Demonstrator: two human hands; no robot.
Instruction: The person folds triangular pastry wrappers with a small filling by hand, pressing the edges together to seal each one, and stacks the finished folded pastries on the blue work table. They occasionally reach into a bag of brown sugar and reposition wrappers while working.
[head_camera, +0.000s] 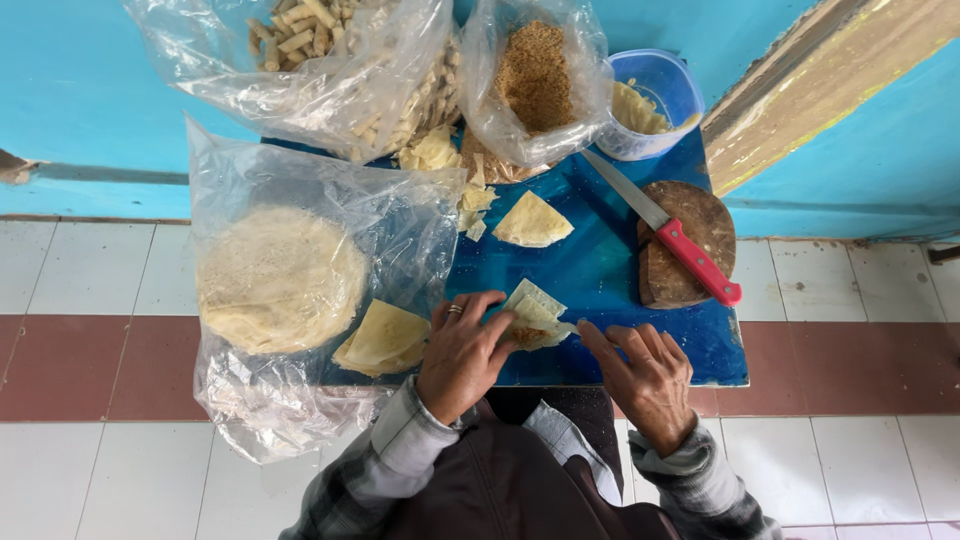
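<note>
My left hand (462, 350) pinches the wrapper (533, 318) mid-fold at the table's (620, 285) near edge, right hand (645, 375) open, fingertips beside it. Rolls (330, 40) bagged behind, so several look done; round stack (278, 280), cut pieces (532, 222) and crumbs (535, 75) left

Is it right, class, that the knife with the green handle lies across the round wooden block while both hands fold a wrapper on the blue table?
Not quite: the head view shows the knife has a red handle, not green. It does lie across the round wooden block, and the left hand and right hand fold the wrapper on the blue table.

Left hand (462, 352) palm down, fingers curled and pinching, right hand (647, 376) fingers extended, both forearms bent inward
</note>
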